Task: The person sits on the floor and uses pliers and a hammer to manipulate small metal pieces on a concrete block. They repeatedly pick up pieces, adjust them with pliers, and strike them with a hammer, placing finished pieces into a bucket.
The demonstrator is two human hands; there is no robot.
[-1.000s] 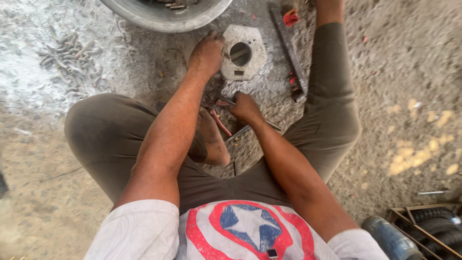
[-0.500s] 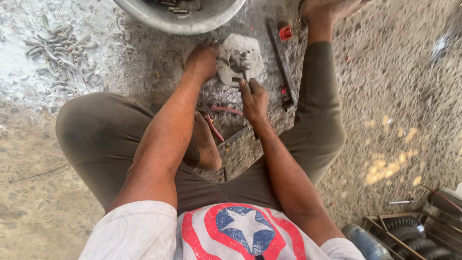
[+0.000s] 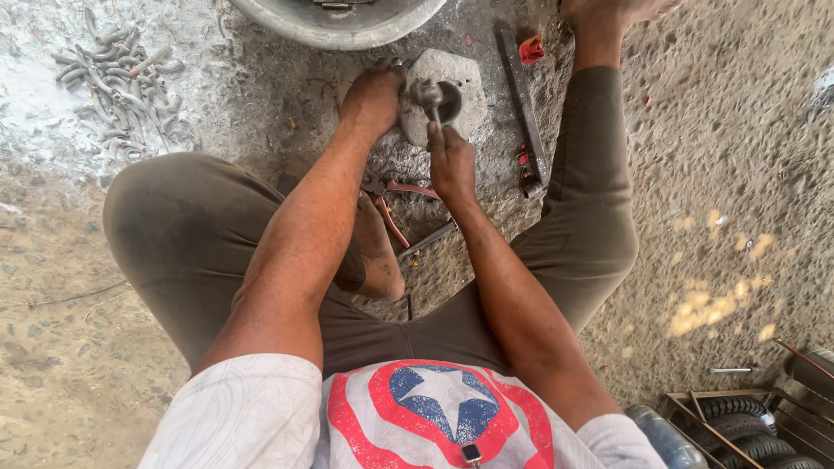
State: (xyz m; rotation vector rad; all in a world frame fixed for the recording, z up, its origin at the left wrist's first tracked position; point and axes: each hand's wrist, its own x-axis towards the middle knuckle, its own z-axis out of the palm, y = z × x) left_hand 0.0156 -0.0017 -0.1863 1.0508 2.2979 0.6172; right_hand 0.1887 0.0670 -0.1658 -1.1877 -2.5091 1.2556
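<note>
left hand (image 3: pixel 372 94) clamped on edge of grey metal casting (image 3: pixel 445 91) on dirt floor (image 3: pixel 730 174) | right hand (image 3: pixel 452 161) closed around small tool (image 3: pixel 428 94) at casting's hole | pliers (image 3: pixel 391 195) below, metal basin (image 3: pixel 339 22) just beyond

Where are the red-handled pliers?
The red-handled pliers lie on the dirt ground between the person's legs, just below the right hand and the grey metal block.

a rough dirt-floor metal workshop: pliers (image 3: pixel 391 204), scattered grey castings (image 3: pixel 122 78), metal basin (image 3: pixel 339 22), stacked tyres (image 3: pixel 738 430)
</note>
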